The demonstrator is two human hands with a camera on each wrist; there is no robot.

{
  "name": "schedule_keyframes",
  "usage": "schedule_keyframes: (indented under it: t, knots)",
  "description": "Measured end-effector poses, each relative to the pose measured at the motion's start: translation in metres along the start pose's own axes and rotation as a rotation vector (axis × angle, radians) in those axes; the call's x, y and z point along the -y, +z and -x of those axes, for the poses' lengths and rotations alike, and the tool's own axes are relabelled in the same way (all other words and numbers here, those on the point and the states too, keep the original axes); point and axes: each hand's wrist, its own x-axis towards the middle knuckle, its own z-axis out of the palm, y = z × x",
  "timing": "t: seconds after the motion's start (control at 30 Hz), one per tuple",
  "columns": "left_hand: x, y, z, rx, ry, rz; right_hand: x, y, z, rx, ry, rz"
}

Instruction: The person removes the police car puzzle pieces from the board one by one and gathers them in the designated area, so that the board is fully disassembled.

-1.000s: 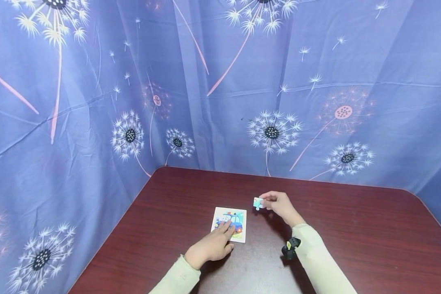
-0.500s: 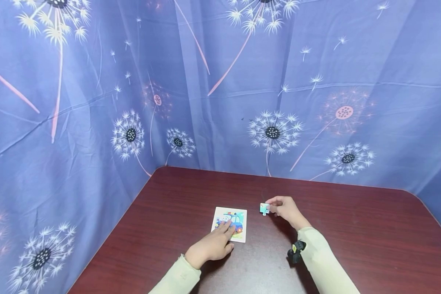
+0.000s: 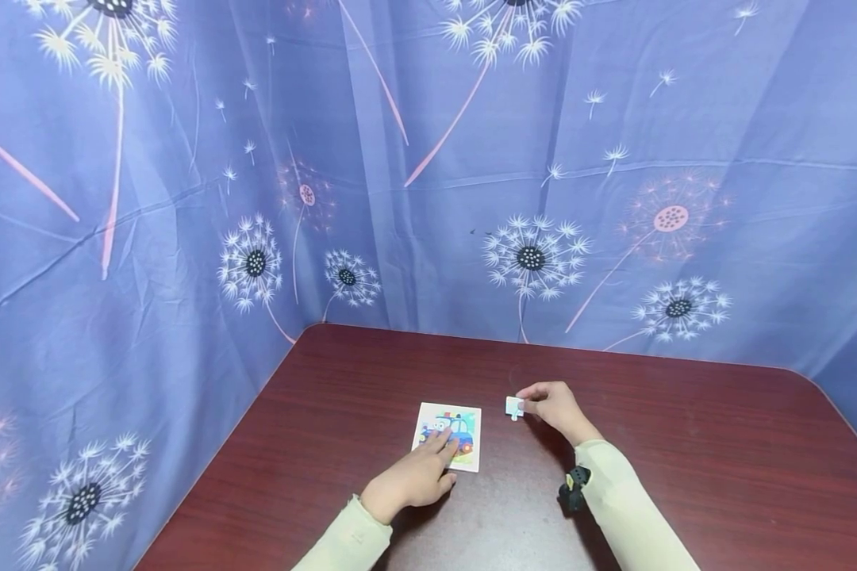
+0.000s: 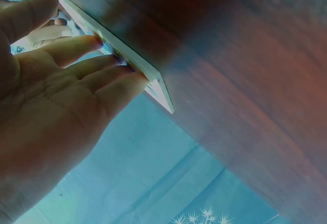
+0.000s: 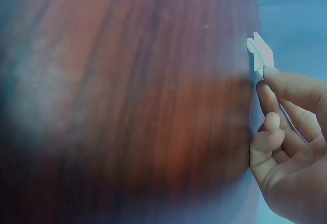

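A square puzzle (image 3: 467,426) with a white border and a blue cartoon car lies on the table. My left hand (image 3: 409,477) rests on it with fingers extended, covering its lower left part. The left wrist view shows those fingertips on the picture side, beside the puzzle's pale edge (image 4: 125,49). To the right of the puzzle, my right hand (image 3: 559,411) pinches a small jigsaw piece (image 3: 512,406) between thumb and fingertips. That piece is white and light teal with a knob pointing toward me. In the right wrist view, the jigsaw piece (image 5: 263,54) is tilted close over the tabletop.
The dark red-brown wooden table (image 3: 685,444) stretches out on both sides of the hands. Behind it and at the left hangs a blue curtain (image 3: 443,238) with dandelion prints. A small black device (image 3: 574,488) sits at the right wrist.
My right hand has moved a little to the right and toward me with the jigsaw piece, then stayed nearly still. The left hand and the puzzle have kept their place.
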Motion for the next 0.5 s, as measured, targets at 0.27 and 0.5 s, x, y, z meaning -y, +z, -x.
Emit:
schedule_keyframes:
  t: [0.27, 0.5]
  knots:
    - [0.0004, 0.0014, -0.0006, -0.003, 0.009, -0.012, -0.0001, 0.0016, -0.0001, -0.030, -0.019, 0.018]
    - [0.0003, 0.0010, -0.0005, -0.007, 0.010, -0.005, 0.0007, 0.0024, 0.0001, -0.046, 0.002, 0.001]
